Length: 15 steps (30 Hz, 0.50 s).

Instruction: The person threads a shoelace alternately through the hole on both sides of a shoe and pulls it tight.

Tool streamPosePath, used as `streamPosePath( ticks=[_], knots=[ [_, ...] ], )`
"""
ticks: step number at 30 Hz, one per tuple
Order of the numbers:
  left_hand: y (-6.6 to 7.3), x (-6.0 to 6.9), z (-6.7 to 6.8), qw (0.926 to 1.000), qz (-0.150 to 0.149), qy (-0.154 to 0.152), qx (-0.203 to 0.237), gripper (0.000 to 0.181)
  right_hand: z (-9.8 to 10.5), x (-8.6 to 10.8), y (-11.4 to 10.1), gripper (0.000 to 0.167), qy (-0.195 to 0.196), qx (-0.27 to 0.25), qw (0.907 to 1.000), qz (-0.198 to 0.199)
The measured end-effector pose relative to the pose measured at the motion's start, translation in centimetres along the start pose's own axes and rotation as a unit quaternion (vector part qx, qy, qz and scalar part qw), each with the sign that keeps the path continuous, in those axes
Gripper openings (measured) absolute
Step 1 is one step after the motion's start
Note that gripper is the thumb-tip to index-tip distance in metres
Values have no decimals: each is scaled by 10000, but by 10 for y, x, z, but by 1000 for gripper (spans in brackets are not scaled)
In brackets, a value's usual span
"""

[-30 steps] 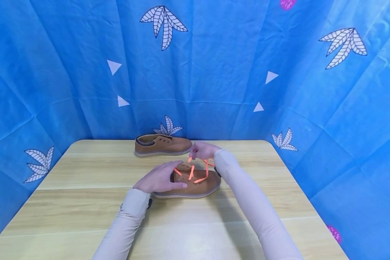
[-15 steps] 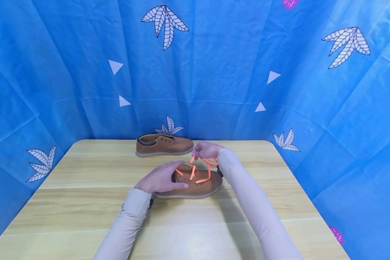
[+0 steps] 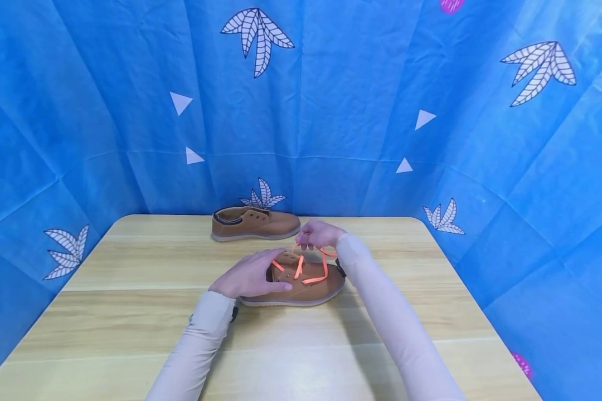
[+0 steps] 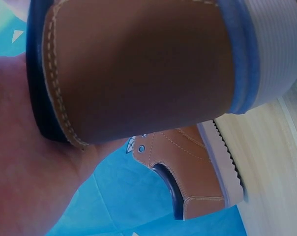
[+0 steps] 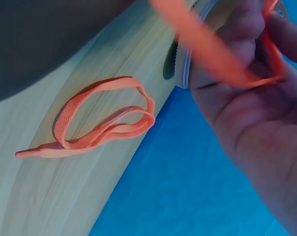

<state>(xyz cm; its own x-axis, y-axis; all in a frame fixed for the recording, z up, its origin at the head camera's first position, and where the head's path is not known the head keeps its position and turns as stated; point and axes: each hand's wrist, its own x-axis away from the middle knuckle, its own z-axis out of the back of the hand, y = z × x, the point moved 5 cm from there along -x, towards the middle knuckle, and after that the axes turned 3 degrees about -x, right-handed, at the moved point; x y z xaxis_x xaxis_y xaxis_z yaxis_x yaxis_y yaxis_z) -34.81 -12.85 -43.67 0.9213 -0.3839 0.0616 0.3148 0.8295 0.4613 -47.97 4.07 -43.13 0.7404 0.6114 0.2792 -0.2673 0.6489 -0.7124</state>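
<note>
A tan lace-up shoe [image 3: 313, 291] lies on the table with its toe to the right. My left hand [image 3: 253, 274] holds it around the collar, thumb on the near side and fingers over the far side; from behind, its heel [image 4: 138, 73] fills the left wrist view. An orange shoelace [image 3: 325, 268] passes through some of the eyelets. Above the far side of the shoe, my right hand [image 3: 320, 234] pinches part of this lace. In the right wrist view, a lace strand crosses the curled fingers [image 5: 239, 44], and the lace's tipped end [image 5: 28, 154] lies looped on the table.
Behind, near the table's far edge, stands a matching tan shoe [image 3: 276, 225] with no lace seen in its eyelets. A blue patterned curtain [image 3: 351, 111] surrounds the wooden table [image 3: 130, 312] at the back and sides.
My right hand's fingers have turned downward slightly, and less of the pinched lace shows below them. My left hand and the shoe keep their place; the whole view has shifted slightly.
</note>
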Motion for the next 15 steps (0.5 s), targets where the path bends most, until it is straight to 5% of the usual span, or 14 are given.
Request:
streamPosePath(
  ticks=[7,15],
  knots=[
    [0,-1,-2,9999,48,-62,-75,97,19,12,-8,27,780,-1082,9907,267],
    [1,0,-1,9999,-79,-13,-85,95,33,19,-30,18,1636,-2325,9574,504]
  ],
)
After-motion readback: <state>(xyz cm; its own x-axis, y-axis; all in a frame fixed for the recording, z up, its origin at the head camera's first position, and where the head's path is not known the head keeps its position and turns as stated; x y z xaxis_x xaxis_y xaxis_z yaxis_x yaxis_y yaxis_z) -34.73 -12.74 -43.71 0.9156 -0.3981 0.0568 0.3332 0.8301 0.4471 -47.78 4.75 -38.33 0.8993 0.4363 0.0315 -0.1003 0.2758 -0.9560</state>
